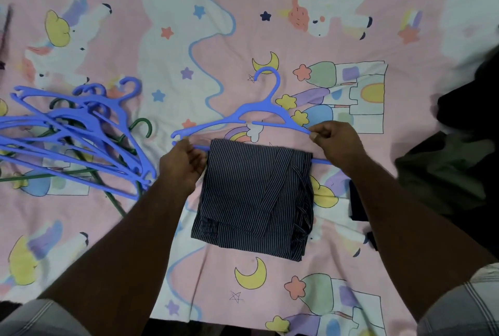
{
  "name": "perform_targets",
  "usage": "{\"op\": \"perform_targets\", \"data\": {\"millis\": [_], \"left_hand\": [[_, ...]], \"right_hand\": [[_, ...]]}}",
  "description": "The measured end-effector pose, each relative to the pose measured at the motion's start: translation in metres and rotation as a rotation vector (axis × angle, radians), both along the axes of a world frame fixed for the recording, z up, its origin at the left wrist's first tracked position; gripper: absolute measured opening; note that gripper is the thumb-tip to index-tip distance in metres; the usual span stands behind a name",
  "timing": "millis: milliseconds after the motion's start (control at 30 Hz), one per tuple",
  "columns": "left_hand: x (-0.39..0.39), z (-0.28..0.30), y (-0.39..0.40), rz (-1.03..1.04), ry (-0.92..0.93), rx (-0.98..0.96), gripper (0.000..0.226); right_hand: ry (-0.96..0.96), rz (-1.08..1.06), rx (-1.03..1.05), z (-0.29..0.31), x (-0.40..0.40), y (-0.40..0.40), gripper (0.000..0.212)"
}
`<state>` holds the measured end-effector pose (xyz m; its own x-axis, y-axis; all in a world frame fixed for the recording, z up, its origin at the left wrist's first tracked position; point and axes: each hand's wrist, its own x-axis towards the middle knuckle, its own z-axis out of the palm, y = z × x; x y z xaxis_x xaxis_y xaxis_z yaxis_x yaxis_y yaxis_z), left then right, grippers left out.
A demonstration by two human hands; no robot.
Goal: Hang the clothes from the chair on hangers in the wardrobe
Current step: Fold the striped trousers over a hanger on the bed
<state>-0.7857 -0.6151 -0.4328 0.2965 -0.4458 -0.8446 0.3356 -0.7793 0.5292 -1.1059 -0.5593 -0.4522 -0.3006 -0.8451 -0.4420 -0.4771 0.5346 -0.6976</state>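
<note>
A blue plastic hanger (259, 111) lies flat on the patterned bedsheet (189, 25), hook pointing away from me. A folded dark pinstriped garment (253, 195) is draped over its lower bar and hides the bar's middle. My left hand (181, 165) grips the hanger's left end beside the garment's edge. My right hand (334, 141) pinches the hanger's right shoulder, with the lower bar passing beneath it.
A heap of several blue hangers (75, 133) with green ones (140, 125) mixed in lies at the left. Dark clothes (459, 146) are piled at the right edge. Another dark piece (357, 206) shows beside my right forearm.
</note>
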Motion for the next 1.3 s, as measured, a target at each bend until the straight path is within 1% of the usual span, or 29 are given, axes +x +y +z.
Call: {"op": "perform_targets", "data": {"millis": [67, 167, 233, 333, 500, 600, 800, 867, 967, 1067, 1133, 1200, 1300], "left_hand": [[0.007, -0.005, 0.001, -0.002, -0.057, 0.013, 0.024], [0.009, -0.005, -0.004, -0.039, 0.057, 0.033, 0.018], [0.006, -0.002, -0.009, -0.078, 0.108, 0.025, 0.019], [0.002, 0.004, -0.016, -0.124, 0.09, -0.005, 0.019], [0.004, 0.016, -0.021, -0.184, 0.06, -0.054, 0.019], [0.008, 0.022, -0.02, -0.18, 0.103, -0.075, 0.02], [0.012, 0.041, -0.02, -0.205, 0.146, -0.148, 0.015], [0.012, 0.043, -0.016, -0.24, 0.135, -0.129, 0.017], [0.01, 0.039, -0.004, -0.335, 0.114, -0.065, 0.014], [0.007, 0.03, 0.006, -0.426, 0.069, -0.067, 0.013], [0.009, 0.022, 0.012, -0.608, -0.06, -0.102, 0.004], [0.013, 0.014, 0.019, -0.794, -0.175, -0.121, 0.019], [0.018, 0.011, 0.033, -0.973, -0.298, -0.132, 0.023]], "right_hand": [[-0.021, -0.024, -0.034, 0.001, 0.001, -0.001, 0.019], [-0.043, -0.009, -0.052, 0.004, -0.002, 0.002, 0.021], [-0.024, 0.038, 0.001, 0.004, -0.007, 0.009, 0.026], [0.006, 0.069, 0.075, -0.002, -0.011, 0.02, 0.026], [0.011, -0.111, -0.008, 0.003, -0.007, 0.023, 0.022], [-0.011, -0.15, -0.066, 0.012, -0.003, 0.025, 0.02], [-0.022, -0.208, -0.164, 0.038, -0.002, 0.03, 0.018], [-0.02, -0.203, -0.164, 0.042, 0.0, 0.033, 0.019], [-0.022, -0.168, -0.115, 0.037, 0.003, 0.036, 0.021], [0.02, -0.133, -0.06, 0.027, 0.008, 0.036, 0.021], [0.044, -0.134, -0.053, 0.024, 0.009, 0.033, 0.02], [0.047, -0.158, -0.055, 0.02, 0.008, 0.033, 0.021], [0.047, -0.172, -0.008, 0.014, 0.006, 0.042, 0.03]]}}
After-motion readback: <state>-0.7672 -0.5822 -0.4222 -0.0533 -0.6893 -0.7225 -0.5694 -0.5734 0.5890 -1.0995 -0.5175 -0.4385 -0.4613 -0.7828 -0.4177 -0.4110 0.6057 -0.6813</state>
